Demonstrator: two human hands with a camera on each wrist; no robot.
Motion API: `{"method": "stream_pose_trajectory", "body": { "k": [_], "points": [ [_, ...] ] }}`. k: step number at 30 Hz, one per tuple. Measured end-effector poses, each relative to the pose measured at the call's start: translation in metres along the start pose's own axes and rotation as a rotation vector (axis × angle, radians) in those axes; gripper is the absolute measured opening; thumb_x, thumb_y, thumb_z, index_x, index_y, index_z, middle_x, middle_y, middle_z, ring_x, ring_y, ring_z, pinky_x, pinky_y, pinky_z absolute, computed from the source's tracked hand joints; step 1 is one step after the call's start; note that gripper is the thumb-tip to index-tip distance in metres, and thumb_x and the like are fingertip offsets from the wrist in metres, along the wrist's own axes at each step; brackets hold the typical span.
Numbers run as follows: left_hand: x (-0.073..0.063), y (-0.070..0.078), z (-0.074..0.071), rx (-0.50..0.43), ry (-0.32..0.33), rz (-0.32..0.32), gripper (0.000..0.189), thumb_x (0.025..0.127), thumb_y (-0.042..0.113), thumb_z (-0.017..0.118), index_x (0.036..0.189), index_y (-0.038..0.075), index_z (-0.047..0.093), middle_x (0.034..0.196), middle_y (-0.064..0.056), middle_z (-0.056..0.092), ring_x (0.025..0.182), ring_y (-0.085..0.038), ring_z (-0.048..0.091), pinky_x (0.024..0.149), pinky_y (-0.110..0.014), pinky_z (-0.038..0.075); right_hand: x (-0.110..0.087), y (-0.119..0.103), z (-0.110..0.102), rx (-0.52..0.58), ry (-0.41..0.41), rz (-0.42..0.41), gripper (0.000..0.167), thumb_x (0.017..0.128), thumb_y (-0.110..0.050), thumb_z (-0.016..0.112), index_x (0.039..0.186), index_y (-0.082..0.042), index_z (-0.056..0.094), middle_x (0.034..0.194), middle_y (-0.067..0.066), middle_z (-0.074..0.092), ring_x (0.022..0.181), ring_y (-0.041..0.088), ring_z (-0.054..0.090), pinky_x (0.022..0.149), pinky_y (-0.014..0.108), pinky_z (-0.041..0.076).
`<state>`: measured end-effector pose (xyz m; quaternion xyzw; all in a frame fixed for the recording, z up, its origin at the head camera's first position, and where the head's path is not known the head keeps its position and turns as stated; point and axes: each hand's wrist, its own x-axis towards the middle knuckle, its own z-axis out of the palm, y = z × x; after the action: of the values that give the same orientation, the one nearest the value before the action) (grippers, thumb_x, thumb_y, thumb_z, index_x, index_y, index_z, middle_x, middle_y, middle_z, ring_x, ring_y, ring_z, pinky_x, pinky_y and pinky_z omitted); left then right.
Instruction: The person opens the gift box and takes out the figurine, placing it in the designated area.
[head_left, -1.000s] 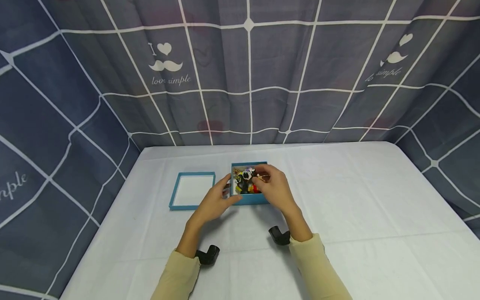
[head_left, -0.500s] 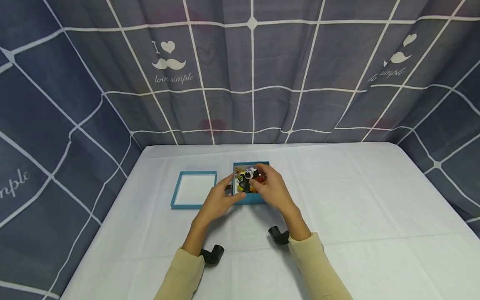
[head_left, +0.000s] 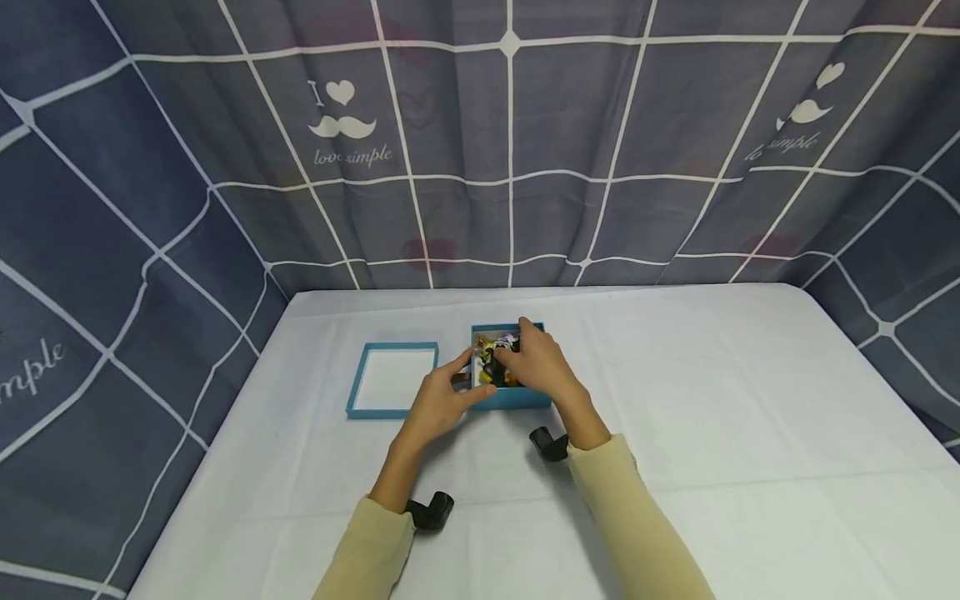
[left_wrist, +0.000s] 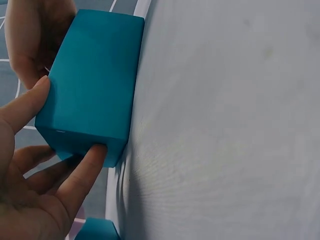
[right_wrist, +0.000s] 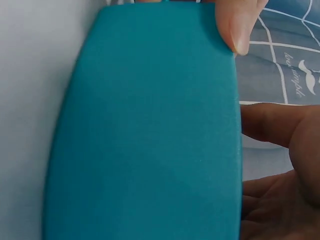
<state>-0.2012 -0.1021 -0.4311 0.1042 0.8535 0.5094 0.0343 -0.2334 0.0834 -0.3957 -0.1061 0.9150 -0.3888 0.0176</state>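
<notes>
A teal box [head_left: 512, 401] without its lid stands on the white table, filled with small colourful pieces [head_left: 487, 368] that look like toy figures, in black, yellow and white. My left hand [head_left: 437, 402] grips the box's left end, thumb on the near rim and fingers against the side, as the left wrist view shows on the teal wall [left_wrist: 97, 75]. My right hand [head_left: 546, 363] reaches over the right side into the box, thumb among the pieces. In the right wrist view the box wall [right_wrist: 145, 125] hides its fingertips; I cannot tell whether they hold a piece.
To the left of the box lies its teal-rimmed lid [head_left: 356, 385], white inside facing up. A small dark object [head_left: 461, 381] shows between the left hand and the box. A dark checked curtain [head_left: 450, 125] hangs behind the white table [head_left: 712, 400] and along its sides.
My right hand rolls inward and reaches deeper into the box, its forefinger rising at the far rim. The black-and-white piece near its fingertips is now mostly covered. My left hand keeps its hold.
</notes>
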Motion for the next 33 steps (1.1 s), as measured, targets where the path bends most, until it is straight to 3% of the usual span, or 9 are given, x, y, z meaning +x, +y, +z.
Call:
{"method": "stream_pose_trajectory", "body": {
  "k": [6, 13, 16, 25, 33],
  "points": [
    [0.001, -0.001, 0.000, -0.032, -0.004, -0.012, 0.077, 0.087, 0.029, 0.078, 0.151, 0.009, 0.040, 0.140, -0.015, 0.053, 0.122, -0.030, 0.057, 0.085, -0.041, 0.054, 0.008, -0.001, 0.000, -0.009, -0.002, 0.006, 0.061, 0.096, -0.024, 0.066, 0.137, 0.015, 0.043, 0.117, 0.027, 0.060, 0.099, 0.037, 0.063, 0.083, 0.049, 0.052],
    [0.001, -0.003, 0.000, -0.067, -0.014, -0.004, 0.078, 0.087, 0.031, 0.078, 0.152, 0.010, 0.039, 0.148, -0.015, 0.045, 0.123, -0.033, 0.056, 0.088, -0.043, 0.053, 0.007, 0.003, 0.006, 0.029, 0.039, -0.015, 0.061, 0.096, -0.015, 0.066, 0.143, 0.013, 0.039, 0.132, 0.030, 0.048, 0.115, 0.040, 0.053, 0.097, 0.052, 0.044],
    [0.001, -0.003, 0.000, -0.071, -0.012, -0.005, 0.078, 0.087, 0.031, 0.078, 0.152, 0.010, 0.039, 0.147, -0.015, 0.046, 0.123, -0.032, 0.056, 0.087, -0.042, 0.054, 0.007, 0.004, 0.007, 0.059, 0.059, -0.013, 0.057, 0.095, -0.012, 0.066, 0.142, 0.010, 0.042, 0.130, 0.028, 0.051, 0.114, 0.038, 0.054, 0.097, 0.050, 0.044],
    [0.002, -0.004, -0.001, -0.052, -0.007, -0.028, 0.078, 0.087, 0.029, 0.078, 0.152, 0.011, 0.039, 0.146, -0.013, 0.047, 0.121, -0.029, 0.058, 0.086, -0.041, 0.054, 0.008, 0.008, 0.008, 0.158, 0.114, -0.046, 0.048, 0.093, -0.010, 0.069, 0.135, 0.005, 0.052, 0.117, 0.021, 0.058, 0.104, 0.034, 0.057, 0.089, 0.046, 0.048],
    [0.002, -0.003, 0.000, -0.054, -0.013, -0.044, 0.078, 0.087, 0.028, 0.078, 0.153, 0.012, 0.039, 0.147, -0.013, 0.046, 0.123, -0.029, 0.056, 0.088, -0.042, 0.053, 0.008, 0.012, 0.007, 0.335, 0.171, -0.040, 0.041, 0.092, -0.004, 0.069, 0.130, 0.001, 0.056, 0.107, 0.016, 0.058, 0.086, 0.027, 0.057, 0.071, 0.037, 0.050]
  ]
}}
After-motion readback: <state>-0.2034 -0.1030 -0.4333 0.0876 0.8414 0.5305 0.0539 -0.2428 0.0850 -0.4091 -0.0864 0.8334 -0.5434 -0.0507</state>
